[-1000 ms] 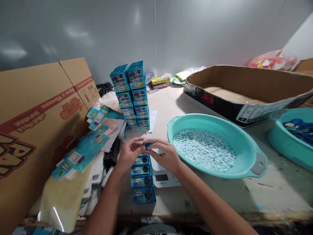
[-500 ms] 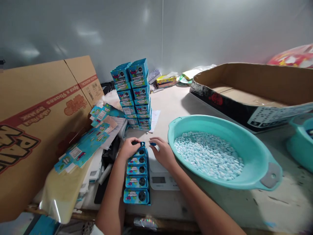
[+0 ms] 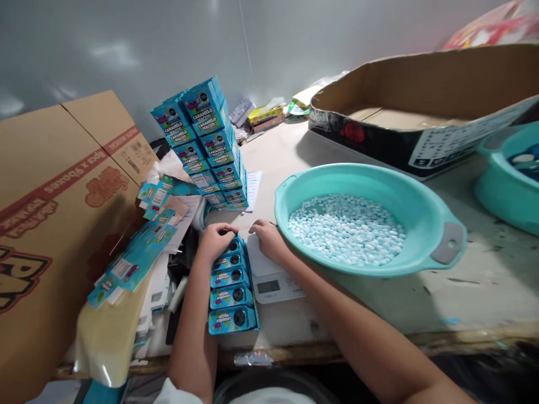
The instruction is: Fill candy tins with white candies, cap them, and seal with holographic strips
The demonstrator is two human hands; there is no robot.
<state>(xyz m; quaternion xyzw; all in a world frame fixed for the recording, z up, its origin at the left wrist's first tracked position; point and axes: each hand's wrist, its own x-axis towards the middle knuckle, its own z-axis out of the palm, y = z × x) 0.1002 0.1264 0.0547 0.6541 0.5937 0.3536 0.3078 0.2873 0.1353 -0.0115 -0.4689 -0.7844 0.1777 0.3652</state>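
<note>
"Where do our hands stand?"

"Our left hand (image 3: 217,241) bends its fingers at the far end of the row of blue packs (image 3: 232,279), touching there; we cannot tell whether it grips one. Our right hand (image 3: 269,240) curls over the top of the white scale (image 3: 290,289), near the turquoise basin (image 3: 427,224), and we cannot tell whether anything sits in its fingers."

"And the row?"

"It lies in a blue tray (image 3: 257,317) on the surface (image 3: 273,154), just left of the scale. We read CARAMELO MACIZO on the packs, upside down to us, beside dark round spots."

"Same words behind?"

"Yes, upright on the tall stack (image 3: 219,146), beyond our left hand. The scale's display is too small for us to read."

"What about the brown carton (image 3: 54,157) at left?"

"Its print is upside down: we make out 'x 9boxes' and MUSICAL, and a barcode. Blue printed cards (image 3: 141,255) lie beside it. The basin holds pale blue pellets (image 3: 349,230); a black-sided cardboard tray (image 3: 379,147) sits behind."
</note>
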